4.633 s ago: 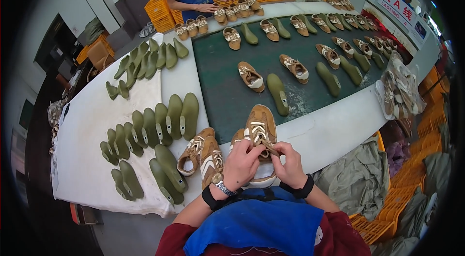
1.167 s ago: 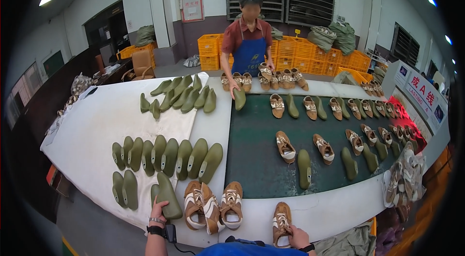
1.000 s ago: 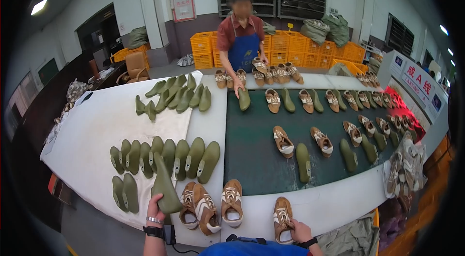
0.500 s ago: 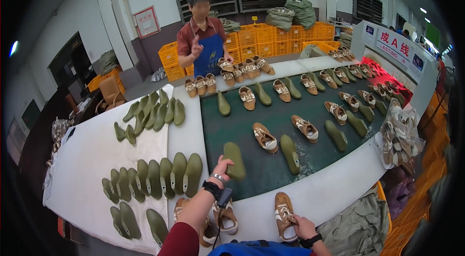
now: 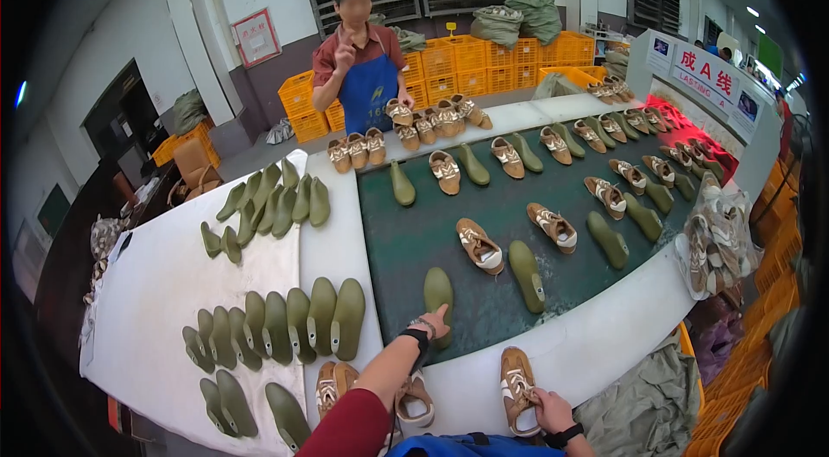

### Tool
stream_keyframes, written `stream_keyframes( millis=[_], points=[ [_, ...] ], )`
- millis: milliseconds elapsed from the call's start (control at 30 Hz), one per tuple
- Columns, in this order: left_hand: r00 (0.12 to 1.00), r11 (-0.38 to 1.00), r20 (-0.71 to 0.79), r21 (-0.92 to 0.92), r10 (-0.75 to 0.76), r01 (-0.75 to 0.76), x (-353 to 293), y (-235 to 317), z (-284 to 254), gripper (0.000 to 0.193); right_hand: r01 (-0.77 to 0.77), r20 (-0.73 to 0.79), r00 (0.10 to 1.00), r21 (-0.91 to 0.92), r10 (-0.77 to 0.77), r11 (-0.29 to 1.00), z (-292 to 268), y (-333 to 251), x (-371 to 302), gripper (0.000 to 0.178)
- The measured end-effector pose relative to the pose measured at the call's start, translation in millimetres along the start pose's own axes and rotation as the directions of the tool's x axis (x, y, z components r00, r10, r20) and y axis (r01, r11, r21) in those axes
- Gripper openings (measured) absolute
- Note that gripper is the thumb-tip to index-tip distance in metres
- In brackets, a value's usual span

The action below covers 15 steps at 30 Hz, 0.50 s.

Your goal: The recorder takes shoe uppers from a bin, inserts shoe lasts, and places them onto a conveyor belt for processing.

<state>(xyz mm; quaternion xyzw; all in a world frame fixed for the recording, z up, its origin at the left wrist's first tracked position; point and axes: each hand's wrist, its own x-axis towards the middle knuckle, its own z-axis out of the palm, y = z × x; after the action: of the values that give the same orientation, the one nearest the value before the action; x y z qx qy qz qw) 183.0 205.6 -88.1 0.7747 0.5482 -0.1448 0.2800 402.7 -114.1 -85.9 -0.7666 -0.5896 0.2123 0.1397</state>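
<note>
My left hand [image 5: 434,324] reaches to the near left corner of the green belt, index finger stretched out against the heel end of a green shoe last [image 5: 438,286]. That last lies on the belt; the other fingers are partly hidden. Down at the near white ledge, my right hand [image 5: 553,413] pinches the collar and lace area of a brown sneaker [image 5: 517,384] with white stripes, toe pointing away from me. Partly behind my left forearm are another brown sneaker [image 5: 415,401] and a brown pair [image 5: 335,384].
Several green lasts [image 5: 275,325] stand in rows on the white table [image 5: 147,284] at left. Brown sneakers [image 5: 479,245] and lasts alternate along the green belt [image 5: 406,237]. Opposite stands a person [image 5: 363,68] in a blue apron. A plastic bag of shoes [image 5: 717,241] hangs at right.
My left hand has lowered the last onto the belt and its index finger now lies stretched against it. Belt items have shifted slightly right. My right hand keeps hold of the sneaker.
</note>
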Motion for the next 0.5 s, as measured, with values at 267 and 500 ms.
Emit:
stream_keyframes(
  millis=[267,500],
  points=[
    [0.860,0.893,-0.445,-0.239,0.249,-0.382,-148,-66,-43,0.048,0.144,-0.087,0.986,0.031,-0.141,0.989,11,12,5,0.027],
    [0.887,0.973,-0.401,-0.063,-0.227,0.221,-278,-70,69,0.057,0.097,0.014,0.995,0.052,-0.097,0.994,3,5,10,0.041]
  ],
)
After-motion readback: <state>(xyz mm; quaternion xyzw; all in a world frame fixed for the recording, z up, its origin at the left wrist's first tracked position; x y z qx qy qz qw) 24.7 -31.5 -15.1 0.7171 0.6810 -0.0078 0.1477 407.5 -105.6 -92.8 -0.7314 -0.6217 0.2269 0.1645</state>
